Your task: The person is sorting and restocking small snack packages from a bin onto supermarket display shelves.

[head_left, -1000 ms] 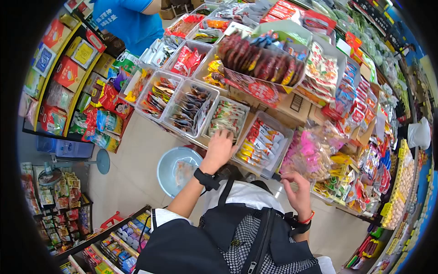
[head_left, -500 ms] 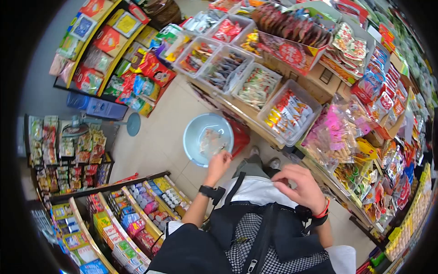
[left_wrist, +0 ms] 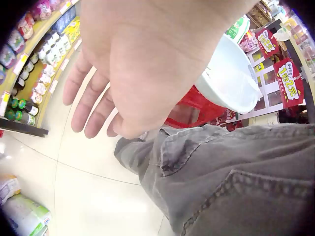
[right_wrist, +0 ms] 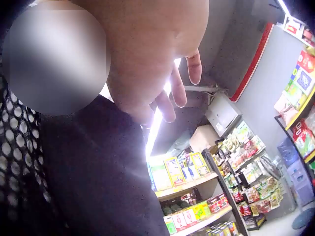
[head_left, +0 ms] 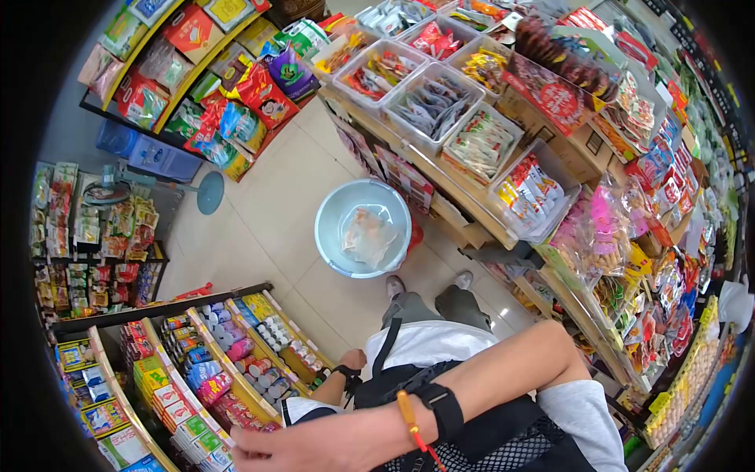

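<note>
My left hand hangs at my side beside my grey trousers. Its fingers are straight and relaxed and hold nothing. My right arm crosses my chest, and my right hand lies at the bottom left edge of the head view, over my black apron. In the right wrist view its fingers are loosely extended and empty. A pale blue basin stands on the floor in front of my feet, with a clear bag of snacks in it.
A display table with clear bins of snack packets runs along my right. A low rack of small bottles and packs stands close on my left. Something red sits under the basin. Tiled floor lies between.
My left hand left the snack bin, passed over the basin and dropped to my side. My right hand swung from my right side across my body to the left.
</note>
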Demonstrator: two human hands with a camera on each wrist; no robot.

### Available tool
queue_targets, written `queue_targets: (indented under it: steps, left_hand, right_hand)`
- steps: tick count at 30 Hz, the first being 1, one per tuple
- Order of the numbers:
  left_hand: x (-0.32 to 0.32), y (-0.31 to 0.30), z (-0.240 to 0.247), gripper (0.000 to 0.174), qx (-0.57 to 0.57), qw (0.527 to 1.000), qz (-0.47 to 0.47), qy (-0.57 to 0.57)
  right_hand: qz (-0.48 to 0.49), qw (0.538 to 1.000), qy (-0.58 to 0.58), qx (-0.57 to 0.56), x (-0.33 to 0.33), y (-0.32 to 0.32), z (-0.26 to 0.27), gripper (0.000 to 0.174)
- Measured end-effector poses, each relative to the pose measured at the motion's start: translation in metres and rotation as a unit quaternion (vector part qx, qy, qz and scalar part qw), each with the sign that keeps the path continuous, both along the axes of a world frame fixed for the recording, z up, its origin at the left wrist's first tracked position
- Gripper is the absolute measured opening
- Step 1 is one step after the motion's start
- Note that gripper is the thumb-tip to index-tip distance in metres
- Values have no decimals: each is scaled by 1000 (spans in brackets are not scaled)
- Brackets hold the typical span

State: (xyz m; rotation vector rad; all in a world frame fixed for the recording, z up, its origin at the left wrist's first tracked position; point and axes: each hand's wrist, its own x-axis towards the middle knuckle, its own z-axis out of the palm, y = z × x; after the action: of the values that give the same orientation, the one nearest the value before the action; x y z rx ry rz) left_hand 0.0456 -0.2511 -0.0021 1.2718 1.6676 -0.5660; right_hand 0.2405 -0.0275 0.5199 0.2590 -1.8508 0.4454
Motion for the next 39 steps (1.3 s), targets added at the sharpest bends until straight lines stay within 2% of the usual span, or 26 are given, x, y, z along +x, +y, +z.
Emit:
queue_targets:
  steps: [1,3,4,5,6,9,11,13,14,17,19,21,23,24,26,30,33,36,39]
  left_hand:
    - [-9,-11,-3,26,15,1000,-6,-22]
    - [-25,-25,0,24,50,997,-30,-43]
    - [-43,-49,-42,23,58,995,-68,-47]
    - [-47,-50,-43,23,54,995,-65,-52]
    - [-54,-47,-34,23,48,995,-62,-55]
    - [-73,-39,-9,25,43,997,-33,-55]
    - [-86,-36,-12,26,35,997,-24,-67]
    - [-95,-39,-15,26,29,997,-34,-68]
    - [-100,-37,-20,27,30,996,-40,-67]
    - [-110,-40,-26,28,30,996,-39,-74]
    - [-113,-38,-24,28,18,996,-55,-70]
    - [-120,-56,-48,28,-2,996,-66,-55]
    - [-123,-58,-46,28,-9,997,-61,-48]
    - [-123,-52,-30,28,-4,997,-51,-49]
    - [-121,-38,0,28,3,998,-32,-48]
    - [-118,-27,5,27,-3,999,-15,-49]
    - [-119,-21,1,27,-10,999,-8,-45]
    - [-117,-10,5,27,-16,999,-5,-46]
    - [-116,3,13,27,-20,999,-1,-42]
  right_hand:
    - [28,998,41,-29,-18,-4,2,5]
    - [79,996,0,-44,-43,-4,3,6]
    - [91,994,-9,-54,-55,2,4,6]
    - [103,993,-17,-64,-66,4,5,7]
    - [124,987,-79,-59,-77,-4,5,11]
    - [-1,986,-111,126,-99,0,16,15]
    - [-31,986,-90,136,-116,-3,14,18]
    - [-7,999,-21,38,-141,-6,7,18]
    - [59,996,-58,17,-145,-6,2,17]
    - [120,980,-155,-22,-152,-2,-11,17]
    - [101,982,-153,-43,-159,0,-15,19]
    - [73,986,-142,-47,-160,7,-15,20]
    - [127,977,-137,-99,-158,15,-16,20]
    - [154,971,-133,-124,-156,20,-16,20]
    - [177,962,-160,-135,-153,29,-15,20]
    - [244,927,-275,-73,-147,55,-12,22]
    - [228,955,-99,-159,-150,61,-28,22]
    - [260,940,-49,-214,-151,67,-38,23]
    - [351,888,-204,-216,-149,85,-40,23]
